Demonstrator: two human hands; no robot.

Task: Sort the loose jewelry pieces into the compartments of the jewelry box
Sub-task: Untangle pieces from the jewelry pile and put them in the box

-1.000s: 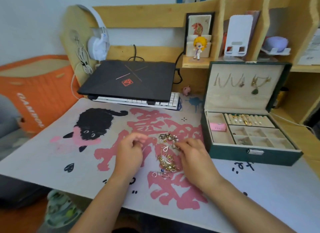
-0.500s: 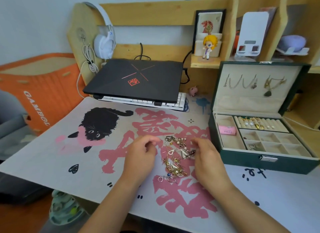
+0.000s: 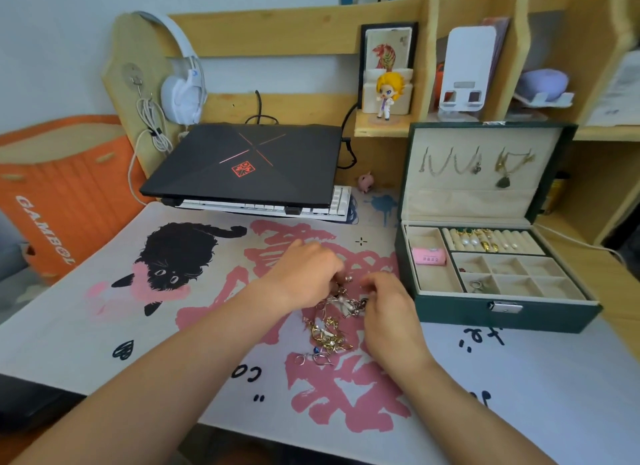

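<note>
On the bench, both hands work a tangled heap of gold and silver jewelry [image 3: 329, 326].
Left hand [image 3: 304, 277] and right hand [image 3: 388, 312] curl their fingers into the heap; whether they hold anything, I cannot tell. Best tease one piece free, then carry it toward the open green jewelry box [image 3: 498, 312] at three o'clock.

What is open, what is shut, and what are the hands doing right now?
jewelry box: lid open, upright.
laptop: shut.
jewelry pile: loose on the mat, not yet sorted.
left hand: fingers curled at the pile's top; hold unclear.
right hand: fingers curled at the pile's edge; hold unclear.
headphones: hanging on the shelf end.
</note>
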